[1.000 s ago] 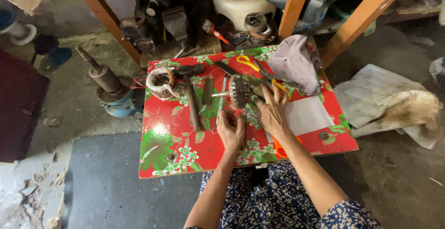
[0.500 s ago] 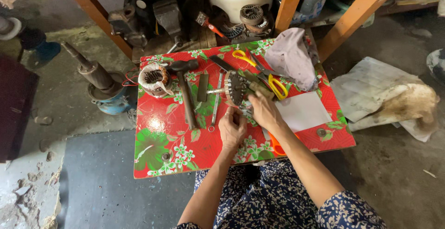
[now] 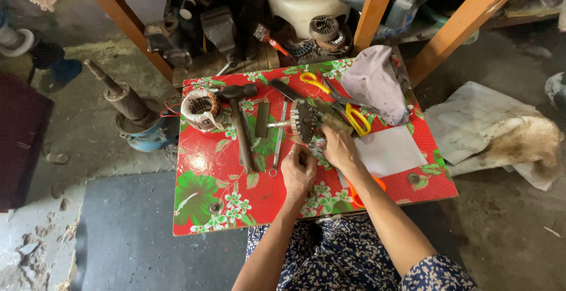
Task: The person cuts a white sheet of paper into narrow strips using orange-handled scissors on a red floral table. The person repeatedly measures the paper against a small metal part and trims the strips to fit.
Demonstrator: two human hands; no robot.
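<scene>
Since the earlier frame nothing on the table has moved; the view shifted slightly and both hands are still bunched at the same spot. Left hand [image 3: 298, 170] is curled, fingertips drawn together as if pinching something small near the table surface; what it pinches is too small to tell. Right hand [image 3: 341, 147] is curled beside it, fingers bent toward the rotor [image 3: 305, 120]; whether it grips the rotor or only touches it, cannot tell. Rotor lies on its side mid-table on the red floral table [image 3: 200, 208], shaft pointing toward the person's left, slotted core dark and worn, and I can't make out any fresh winding on it. Judgement: early to middle of the job. Tools are laid out and the core is bare, so the main work looks undone. Wound stator [image 3: 201, 107] sits well apart at the far left of the table, coil visible inside. Hammer [image 3: 240, 123] and a flat metal bar [image 3: 262, 120] lie between stator and rotor; yellow-handled scissors [image 3: 348, 111] lie just beyond the right hand, white sheet [image 3: 392, 149] beside it, grey cloth [image 3: 371, 81] at the far edge.
</scene>
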